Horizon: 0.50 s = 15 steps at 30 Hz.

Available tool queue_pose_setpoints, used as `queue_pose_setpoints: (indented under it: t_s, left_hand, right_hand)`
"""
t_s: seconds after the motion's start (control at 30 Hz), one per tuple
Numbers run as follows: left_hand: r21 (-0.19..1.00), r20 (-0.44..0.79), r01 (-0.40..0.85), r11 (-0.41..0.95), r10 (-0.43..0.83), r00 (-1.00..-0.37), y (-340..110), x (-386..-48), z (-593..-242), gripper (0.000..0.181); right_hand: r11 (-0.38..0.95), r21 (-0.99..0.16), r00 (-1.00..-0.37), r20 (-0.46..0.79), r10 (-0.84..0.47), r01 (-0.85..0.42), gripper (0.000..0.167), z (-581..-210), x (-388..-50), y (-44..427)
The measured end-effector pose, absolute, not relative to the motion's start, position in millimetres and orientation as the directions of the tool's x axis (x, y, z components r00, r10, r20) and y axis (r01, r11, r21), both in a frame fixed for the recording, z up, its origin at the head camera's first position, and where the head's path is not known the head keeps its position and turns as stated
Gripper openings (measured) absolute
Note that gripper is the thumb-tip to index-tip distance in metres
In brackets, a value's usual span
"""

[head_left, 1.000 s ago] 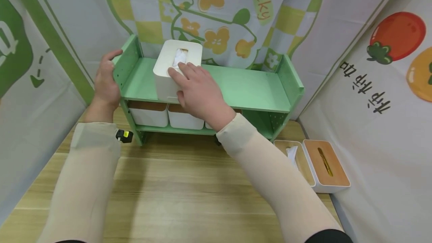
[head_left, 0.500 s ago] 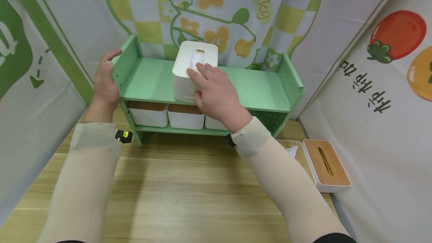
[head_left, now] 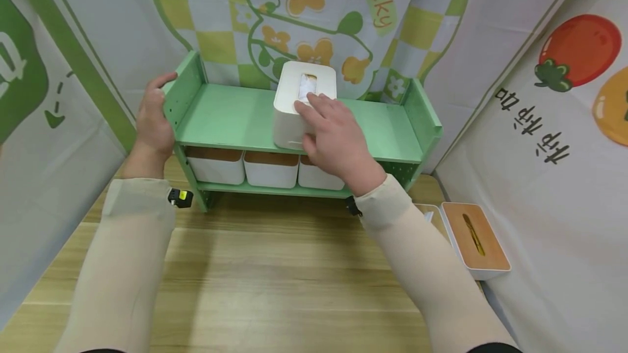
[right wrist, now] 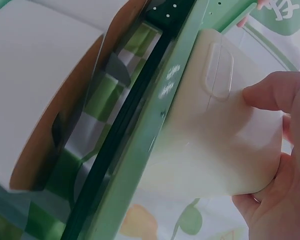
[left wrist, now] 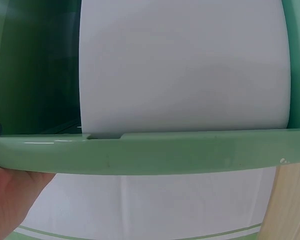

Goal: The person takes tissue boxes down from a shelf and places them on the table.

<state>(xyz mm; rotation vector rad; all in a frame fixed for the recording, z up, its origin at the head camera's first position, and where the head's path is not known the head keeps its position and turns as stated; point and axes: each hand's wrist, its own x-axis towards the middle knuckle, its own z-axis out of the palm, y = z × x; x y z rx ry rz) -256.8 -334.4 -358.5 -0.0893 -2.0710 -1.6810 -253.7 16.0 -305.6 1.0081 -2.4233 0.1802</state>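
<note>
A white tissue box (head_left: 289, 119), with a tissue showing in the slot of its lid, stands on the upper board of a green shelf (head_left: 228, 116). My right hand (head_left: 338, 135) holds the box at its near right side. In the right wrist view the thumb (right wrist: 270, 92) lies against the front face of the tissue box (right wrist: 210, 130), while other fingers bend round its edge. At the far left, my left hand (head_left: 156, 116) grips the shelf's left side panel (head_left: 183, 91). Only part of the left hand (left wrist: 12, 197) shows in the left wrist view.
Several white boxes with wood-coloured tops, such as the white box (head_left: 216, 168), stand on the lower shelf board. On the wooden floor at right sit a wood-topped tissue box (head_left: 476, 238) and another, partly hidden by my sleeve. Printed cloth walls (head_left: 530, 189) enclose the space.
The white tissue box has slid to the right along the upper board, with my right hand moving along with it. My left hand has stayed on the side panel.
</note>
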Motion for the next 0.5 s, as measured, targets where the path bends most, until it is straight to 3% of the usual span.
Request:
queue_pose_setpoints:
  t_s: [0.5]
  left_hand:
    - [0.887,0.421,0.343,0.308,-0.237,-0.875,-335,-257,-360,0.057]
  right_hand:
    - [0.710,0.023,-0.579,0.561,-0.592,-0.704,0.050,-310,-258,47]
